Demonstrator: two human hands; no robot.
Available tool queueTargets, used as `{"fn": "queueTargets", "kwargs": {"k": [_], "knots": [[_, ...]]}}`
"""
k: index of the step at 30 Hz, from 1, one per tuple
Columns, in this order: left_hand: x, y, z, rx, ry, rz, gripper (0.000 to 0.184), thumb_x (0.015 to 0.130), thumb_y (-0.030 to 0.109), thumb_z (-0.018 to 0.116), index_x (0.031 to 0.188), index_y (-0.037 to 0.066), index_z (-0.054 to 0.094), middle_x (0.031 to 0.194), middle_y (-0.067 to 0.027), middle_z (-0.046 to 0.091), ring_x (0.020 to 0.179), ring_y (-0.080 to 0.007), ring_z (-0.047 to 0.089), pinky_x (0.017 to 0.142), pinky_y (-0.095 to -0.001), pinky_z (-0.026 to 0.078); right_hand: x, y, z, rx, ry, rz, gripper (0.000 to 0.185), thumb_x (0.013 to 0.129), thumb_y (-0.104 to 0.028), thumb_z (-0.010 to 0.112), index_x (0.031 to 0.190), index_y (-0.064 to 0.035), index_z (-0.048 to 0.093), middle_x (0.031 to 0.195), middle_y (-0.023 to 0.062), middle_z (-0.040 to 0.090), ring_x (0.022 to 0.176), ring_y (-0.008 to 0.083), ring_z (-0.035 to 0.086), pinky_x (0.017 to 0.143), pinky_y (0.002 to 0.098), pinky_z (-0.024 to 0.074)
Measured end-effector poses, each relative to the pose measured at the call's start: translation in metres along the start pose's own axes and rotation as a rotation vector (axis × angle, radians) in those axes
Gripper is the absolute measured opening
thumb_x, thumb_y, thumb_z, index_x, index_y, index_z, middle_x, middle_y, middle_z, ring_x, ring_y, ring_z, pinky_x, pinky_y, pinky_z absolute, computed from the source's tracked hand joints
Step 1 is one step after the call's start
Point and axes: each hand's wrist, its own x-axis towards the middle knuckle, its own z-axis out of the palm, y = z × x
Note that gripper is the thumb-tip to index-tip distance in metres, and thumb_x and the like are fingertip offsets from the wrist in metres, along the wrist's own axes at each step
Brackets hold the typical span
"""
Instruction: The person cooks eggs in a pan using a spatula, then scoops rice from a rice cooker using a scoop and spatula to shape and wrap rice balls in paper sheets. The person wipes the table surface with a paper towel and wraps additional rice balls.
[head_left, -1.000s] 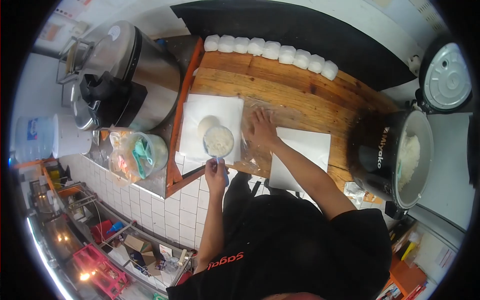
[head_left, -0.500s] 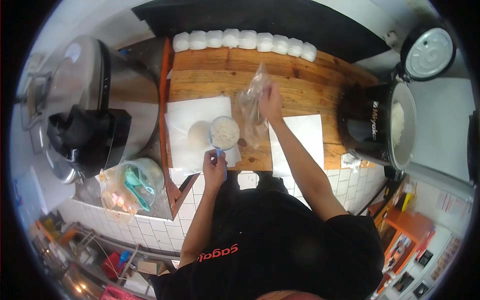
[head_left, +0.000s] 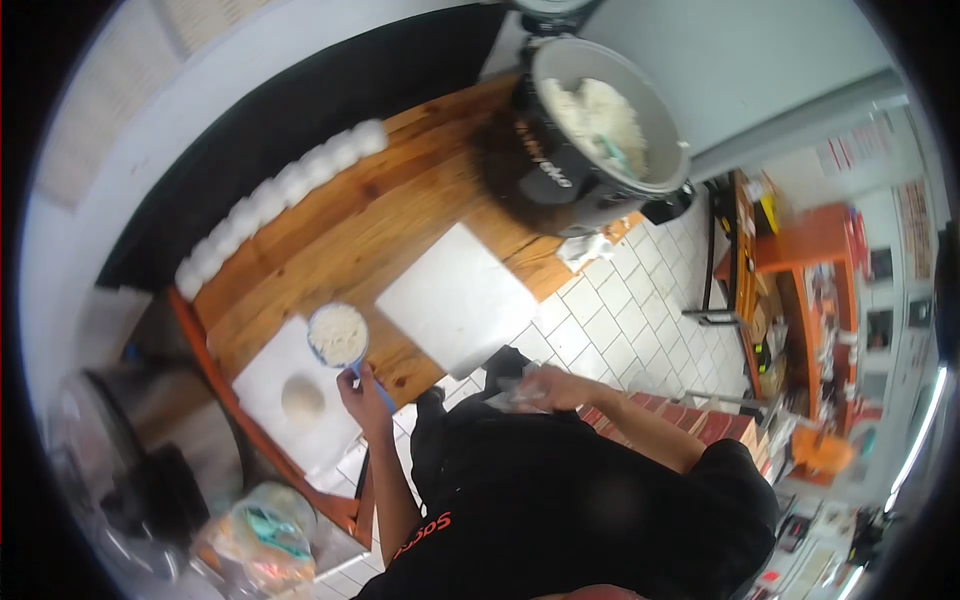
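Note:
My left hand [head_left: 366, 396] is closed around the blue handle of a round scoop [head_left: 338, 335] filled with white rice. The scoop is over the wooden table, by the corner of a white paper sheet [head_left: 318, 440]. On that sheet shows a pale round patch [head_left: 302, 398]; I cannot tell what it is. My right hand [head_left: 553, 386] is in front of my black shirt, off the table's edge, closed on crumpled clear plastic [head_left: 518, 392]. A second white sheet [head_left: 458, 298] lies flat on the table between my hands and the rice cooker.
A black rice cooker [head_left: 555, 175] stands open at the table's far right, with rice [head_left: 600, 110] and a teal utensil inside. White wrapped packets [head_left: 270, 200] line the back edge. At lower left are a tub [head_left: 265, 540] with teal utensils and a large metal appliance [head_left: 150, 430].
My right hand has moved from above the table back towards my body, still with the clear plastic. The view has turned to the right. My left hand keeps the filled scoop.

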Motion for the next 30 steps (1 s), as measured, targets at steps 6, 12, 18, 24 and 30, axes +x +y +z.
{"fn": "queueTargets", "kwargs": {"k": [6,12,18,24,30], "knots": [[-0.022,0.006,0.069,0.122,0.022,0.021,0.024,0.096,0.024,0.059,0.104,0.003,0.049,0.074,-0.0036,0.053,0.059,-0.0108,0.052,0.050,-0.0253,0.043,0.005,0.269,-0.058,-0.322,0.790,0.058,0.011,0.076,-0.008,0.059,0.083,-0.0001,0.059,0.093,0.0198,0.057,0.089,0.0367,0.057,0.072,0.0465,0.0487],[-0.043,-0.013,0.113,0.097,0.197,-0.020,0.029,0.094,0.021,0.059,0.116,0.004,0.051,0.077,-0.0027,0.049,0.062,-0.0118,0.050,0.055,-0.0273,0.043,-0.005,0.337,-0.306,0.434,2.055,0.383,0.040,0.091,-0.027,0.057,0.116,0.0034,0.052,0.117,0.0249,0.057,0.107,0.0355,0.057,0.087,0.0413,0.0475],[-0.052,-0.016,0.127,0.007,0.286,-0.084,0.028,0.094,0.023,0.059,0.114,0.005,0.055,0.078,-0.0025,0.050,0.069,-0.0123,0.052,0.059,-0.0265,0.043,0.069,0.354,-0.300,0.004,1.187,0.693,0.047,0.093,-0.035,0.058,0.130,-0.0072,0.054,0.144,0.0214,0.041,0.126,0.0413,0.044,0.104,0.0469,0.0407],[-0.058,-0.018,0.130,0.163,0.268,0.019,0.023,0.095,0.032,0.053,0.094,0.010,0.057,0.076,-0.0012,0.053,0.070,-0.0134,0.054,0.063,-0.0299,0.046,0.083,0.435,-0.254,1.243,1.302,-0.269,0.032,0.099,-0.026,0.053,0.121,-0.0035,0.054,0.115,0.0102,0.061,0.109,0.0223,0.057,0.095,0.0374,0.0460],[-0.086,0.033,0.144,-0.102,0.396,-0.037,0.018,0.095,0.024,0.057,0.096,0.007,0.054,0.074,-0.0046,0.054,0.060,-0.0116,0.054,0.043,-0.0259,0.046,0.042,0.388,-0.203,1.257,1.318,0.326,0.041,0.090,-0.035,0.063,0.112,-0.0010,0.061,0.093,0.0083,0.065,0.077,0.0161,0.061,0.060,0.0292,0.0475]]}}
